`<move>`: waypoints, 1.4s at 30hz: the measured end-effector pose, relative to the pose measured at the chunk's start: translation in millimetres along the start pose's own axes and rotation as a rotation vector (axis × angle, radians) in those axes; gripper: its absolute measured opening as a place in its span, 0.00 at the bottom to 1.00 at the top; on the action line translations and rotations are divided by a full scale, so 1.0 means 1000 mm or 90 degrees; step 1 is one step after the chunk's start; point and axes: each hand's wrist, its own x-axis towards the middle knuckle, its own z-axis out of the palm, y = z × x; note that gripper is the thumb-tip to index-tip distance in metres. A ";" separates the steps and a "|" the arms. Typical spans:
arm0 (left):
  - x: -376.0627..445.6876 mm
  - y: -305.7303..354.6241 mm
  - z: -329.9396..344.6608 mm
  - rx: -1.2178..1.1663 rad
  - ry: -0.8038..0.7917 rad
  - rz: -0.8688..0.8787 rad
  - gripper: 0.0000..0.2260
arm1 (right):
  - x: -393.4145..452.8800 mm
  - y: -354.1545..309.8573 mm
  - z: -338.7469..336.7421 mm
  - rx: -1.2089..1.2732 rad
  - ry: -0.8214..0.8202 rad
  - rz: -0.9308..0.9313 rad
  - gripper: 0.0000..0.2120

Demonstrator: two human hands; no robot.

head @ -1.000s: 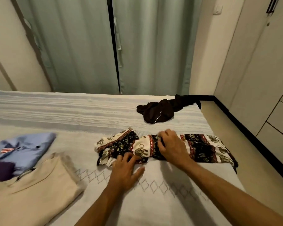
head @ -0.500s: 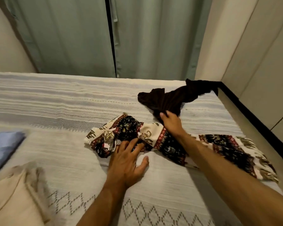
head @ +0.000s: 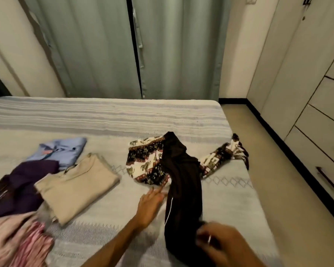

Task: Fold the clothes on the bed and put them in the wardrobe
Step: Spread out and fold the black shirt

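A dark brown garment (head: pixel 183 182) with a thin white cord lies stretched toward me across the bed (head: pixel 229 205), draped over the patterned elephant-print trousers (head: pixel 143 164). My right hand (head: pixel 220 241) grips the garment's near end at the bottom of the view; it is blurred. My left hand (head: pixel 150 205) lies flat on the bedspread with straight fingers, its tips touching the garment's left edge. The trousers' other leg (head: pixel 224 155) trails toward the bed's right edge.
Folded clothes sit at the left: a light blue shirt (head: pixel 64 151), a purple garment (head: pixel 21 185), a beige one (head: pixel 75 185) and pink fabric (head: pixel 21 241). The wardrobe (head: pixel 316 93) with drawers stands at the right across a floor strip. Green curtains (head: pixel 108 45) hang behind.
My right hand reached to the dark garment at the far side and has pulled it toward me over the patterned trousers. My left hand slid off the trousers onto the bedspread.
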 end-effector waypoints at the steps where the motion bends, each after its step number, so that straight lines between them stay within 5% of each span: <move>1: -0.026 0.022 0.000 -0.136 -0.045 -0.001 0.32 | -0.002 -0.010 -0.019 0.037 0.114 0.039 0.17; 3: -0.079 0.069 -0.005 -0.321 -0.060 -0.034 0.42 | -0.005 -0.038 -0.069 0.056 0.277 0.014 0.14; 5: -0.121 0.141 -0.014 -0.373 -0.031 0.054 0.38 | 0.006 -0.077 -0.128 0.042 0.334 -0.028 0.12; 10: -0.180 0.309 -0.097 -0.199 0.176 0.408 0.21 | 0.007 -0.180 -0.246 0.183 0.273 -0.109 0.05; 16: -0.214 0.430 -0.196 -0.050 0.049 0.379 0.09 | -0.010 -0.263 -0.362 0.238 0.154 -0.089 0.10; 18: -0.222 0.449 -0.211 0.023 0.081 0.399 0.15 | -0.016 -0.275 -0.387 0.193 0.156 -0.081 0.14; 21: -0.230 0.459 -0.230 0.006 0.158 0.423 0.17 | -0.023 -0.270 -0.407 -0.078 0.207 -0.025 0.12; 23: -0.236 0.459 -0.242 -0.094 0.112 0.409 0.14 | -0.027 -0.254 -0.409 -0.268 0.198 0.054 0.09; 26: -0.242 0.442 -0.258 -0.200 0.028 0.349 0.13 | -0.041 -0.217 -0.407 -0.165 0.119 0.135 0.07; 31: -0.235 0.402 -0.274 0.046 0.090 0.242 0.14 | -0.062 -0.175 -0.413 0.080 0.133 0.143 0.13; 34: -0.235 0.394 -0.282 0.276 0.167 0.323 0.07 | -0.065 -0.168 -0.418 0.201 0.166 0.135 0.12; 39: -0.219 0.367 -0.312 0.554 0.356 0.451 0.09 | -0.067 -0.154 -0.435 -0.237 0.211 0.131 0.10; 42: -0.212 0.350 -0.323 0.588 0.398 0.413 0.09 | -0.065 -0.139 -0.435 -0.280 0.286 0.141 0.08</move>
